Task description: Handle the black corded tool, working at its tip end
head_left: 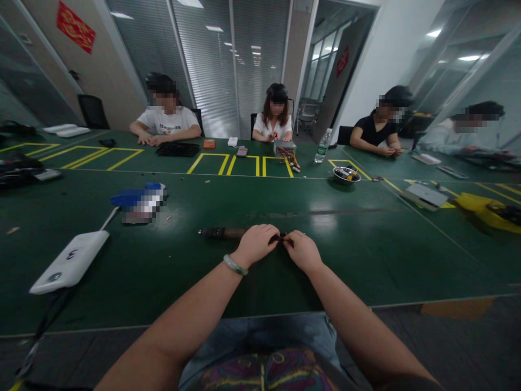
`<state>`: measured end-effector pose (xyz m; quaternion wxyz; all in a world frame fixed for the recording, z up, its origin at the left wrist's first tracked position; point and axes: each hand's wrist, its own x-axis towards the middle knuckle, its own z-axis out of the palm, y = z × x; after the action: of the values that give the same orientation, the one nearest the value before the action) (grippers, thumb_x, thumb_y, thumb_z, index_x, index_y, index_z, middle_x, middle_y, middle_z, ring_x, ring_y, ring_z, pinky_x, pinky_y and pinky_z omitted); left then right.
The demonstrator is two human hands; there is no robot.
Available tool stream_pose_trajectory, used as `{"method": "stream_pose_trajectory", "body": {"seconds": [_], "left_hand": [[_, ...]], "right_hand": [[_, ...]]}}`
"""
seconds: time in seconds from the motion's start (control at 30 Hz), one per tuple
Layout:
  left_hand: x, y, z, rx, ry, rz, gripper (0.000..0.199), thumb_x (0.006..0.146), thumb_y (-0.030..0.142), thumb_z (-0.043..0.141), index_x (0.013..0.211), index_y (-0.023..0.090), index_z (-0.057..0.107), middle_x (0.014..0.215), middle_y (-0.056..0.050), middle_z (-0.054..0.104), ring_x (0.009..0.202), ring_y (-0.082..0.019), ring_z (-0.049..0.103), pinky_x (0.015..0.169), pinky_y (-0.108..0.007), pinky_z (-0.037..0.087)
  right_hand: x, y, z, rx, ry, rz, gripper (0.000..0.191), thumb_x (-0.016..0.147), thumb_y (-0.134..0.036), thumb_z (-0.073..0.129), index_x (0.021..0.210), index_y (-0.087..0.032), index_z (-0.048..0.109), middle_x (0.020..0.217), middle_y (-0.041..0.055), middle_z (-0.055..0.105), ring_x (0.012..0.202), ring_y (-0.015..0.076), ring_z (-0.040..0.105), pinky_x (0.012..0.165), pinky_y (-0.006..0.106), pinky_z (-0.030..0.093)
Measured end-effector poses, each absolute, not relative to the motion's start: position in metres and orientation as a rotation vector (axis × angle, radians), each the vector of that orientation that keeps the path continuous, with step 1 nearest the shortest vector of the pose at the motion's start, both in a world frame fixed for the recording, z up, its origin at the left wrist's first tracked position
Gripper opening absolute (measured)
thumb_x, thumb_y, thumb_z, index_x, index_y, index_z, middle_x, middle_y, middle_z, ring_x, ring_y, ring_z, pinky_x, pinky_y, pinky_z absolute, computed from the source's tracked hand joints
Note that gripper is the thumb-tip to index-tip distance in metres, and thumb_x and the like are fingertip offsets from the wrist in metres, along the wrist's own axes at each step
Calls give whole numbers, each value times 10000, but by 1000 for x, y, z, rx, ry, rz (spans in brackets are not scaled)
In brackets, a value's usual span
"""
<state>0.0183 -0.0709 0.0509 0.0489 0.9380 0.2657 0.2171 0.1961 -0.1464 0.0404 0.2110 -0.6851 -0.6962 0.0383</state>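
Left hand (255, 245) and right hand (302, 251) meet over the green desk (260, 282), fingers pinched on a small dark item (280, 237), possibly a cable end; a dark hand tool (223, 233) lies just beside the left hand

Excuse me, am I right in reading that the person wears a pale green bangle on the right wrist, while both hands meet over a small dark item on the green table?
The wrist is wrong: the head view shows the pale green bangle on the left wrist, not the right. The left hand and the right hand do meet over the small dark item on the green table.
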Motion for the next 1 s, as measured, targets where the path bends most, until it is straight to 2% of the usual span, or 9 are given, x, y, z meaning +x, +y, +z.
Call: {"method": "stream_pose_trajectory", "body": {"seconds": [0.33,0.83,1.0], "left_hand": [[20,-71,49,2851,842,674,103,917,296,577,989,229,608,1007,-23,643,944,-195,591,842,-340,445],[19,-69,47,2875,803,671,107,910,287,588,995,229,621,1014,-29,642,962,-200,595,857,-347,456],[19,-70,49,2864,800,685,108,903,266,600,1005,229,608,1009,-17,643,957,-199,595,851,-349,461]], "right_hand": [[198,-144,38,-1893,-1856,158,89,894,-226,595,935,-208,672,969,34,658,927,168,604,833,279,446],[198,-138,35,-1881,-1706,194,115,899,-268,571,912,-200,663,883,28,656,828,161,600,760,273,446],[200,-134,43,-1889,-1812,228,76,889,-233,592,897,-209,664,911,22,669,886,165,604,797,275,434]]}}
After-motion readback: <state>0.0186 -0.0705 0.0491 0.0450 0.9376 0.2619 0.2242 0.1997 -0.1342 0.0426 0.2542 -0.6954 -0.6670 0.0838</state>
